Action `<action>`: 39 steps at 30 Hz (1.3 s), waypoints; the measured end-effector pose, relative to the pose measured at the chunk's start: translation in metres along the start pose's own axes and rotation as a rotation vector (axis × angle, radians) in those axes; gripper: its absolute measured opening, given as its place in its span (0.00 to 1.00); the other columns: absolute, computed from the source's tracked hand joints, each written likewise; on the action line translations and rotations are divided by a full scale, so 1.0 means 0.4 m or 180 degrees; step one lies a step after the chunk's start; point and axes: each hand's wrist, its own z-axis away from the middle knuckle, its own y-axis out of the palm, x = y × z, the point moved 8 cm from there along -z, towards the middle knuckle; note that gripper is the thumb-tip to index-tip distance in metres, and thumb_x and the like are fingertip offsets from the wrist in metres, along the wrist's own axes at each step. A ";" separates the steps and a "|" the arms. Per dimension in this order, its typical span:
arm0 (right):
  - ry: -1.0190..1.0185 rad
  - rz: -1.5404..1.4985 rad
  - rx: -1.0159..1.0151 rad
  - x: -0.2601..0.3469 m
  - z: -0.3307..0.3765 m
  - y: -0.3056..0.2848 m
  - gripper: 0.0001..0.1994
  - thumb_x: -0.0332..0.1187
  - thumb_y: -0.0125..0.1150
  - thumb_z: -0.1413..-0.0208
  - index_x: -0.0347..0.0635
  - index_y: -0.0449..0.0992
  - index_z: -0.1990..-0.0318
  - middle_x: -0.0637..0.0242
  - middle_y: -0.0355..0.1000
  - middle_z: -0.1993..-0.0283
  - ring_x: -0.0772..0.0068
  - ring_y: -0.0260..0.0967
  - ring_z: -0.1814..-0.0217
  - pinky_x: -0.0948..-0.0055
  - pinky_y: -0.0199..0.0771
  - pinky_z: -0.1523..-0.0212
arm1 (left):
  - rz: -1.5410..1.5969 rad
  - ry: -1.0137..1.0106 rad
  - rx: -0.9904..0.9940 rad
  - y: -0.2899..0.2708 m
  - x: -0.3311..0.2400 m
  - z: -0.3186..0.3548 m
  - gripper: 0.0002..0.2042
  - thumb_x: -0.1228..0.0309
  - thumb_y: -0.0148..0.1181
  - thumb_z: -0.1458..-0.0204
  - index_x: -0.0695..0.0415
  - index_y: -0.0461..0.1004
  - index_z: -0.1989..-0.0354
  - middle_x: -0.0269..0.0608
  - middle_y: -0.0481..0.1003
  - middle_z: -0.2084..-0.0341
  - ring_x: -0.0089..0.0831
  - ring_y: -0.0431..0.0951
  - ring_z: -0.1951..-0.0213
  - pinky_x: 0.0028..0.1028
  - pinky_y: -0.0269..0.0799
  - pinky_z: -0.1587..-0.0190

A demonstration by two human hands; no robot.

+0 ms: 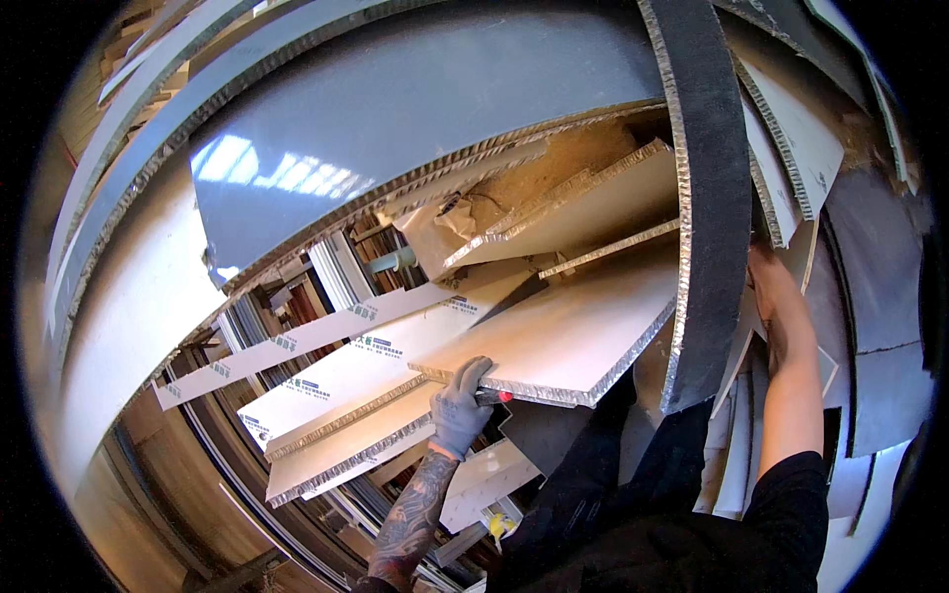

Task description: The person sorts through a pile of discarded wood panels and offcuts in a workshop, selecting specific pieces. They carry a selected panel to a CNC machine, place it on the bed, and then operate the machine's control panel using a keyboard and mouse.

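Note:
My left hand (459, 409), in a grey glove, is closed at the near corner of a white honeycomb-core panel (563, 346), with fingers over its edge. A dark, slim tool with a red end (505, 396) sticks out of that hand; its kind cannot be made out. Out to the right, my bare right hand (766, 282) reaches in among upright white honeycomb panels (776, 163), beside a tall panel with a black edge face (714, 198). Its fingers are mostly hidden there.
A large glossy grey panel (425, 109) spans the top. More honeycomb panels (346, 445) and a long white printed strip (297, 341) lie at left. Dark grey sheets (880, 287) lean at far right. Brown wrapping (425, 237) sits in the middle.

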 end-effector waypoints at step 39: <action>-0.0495 0.2354 -0.2198 0.455 1.056 -0.795 0.08 0.35 0.66 0.58 0.48 0.76 0.69 0.63 0.71 0.63 0.55 0.70 0.57 0.58 0.69 0.60 | 0.0581 0.0509 -0.0200 -0.100 0.506 0.045 0.25 0.51 0.62 0.48 0.43 0.68 0.42 0.41 0.74 0.47 0.47 0.77 0.50 0.44 0.73 0.49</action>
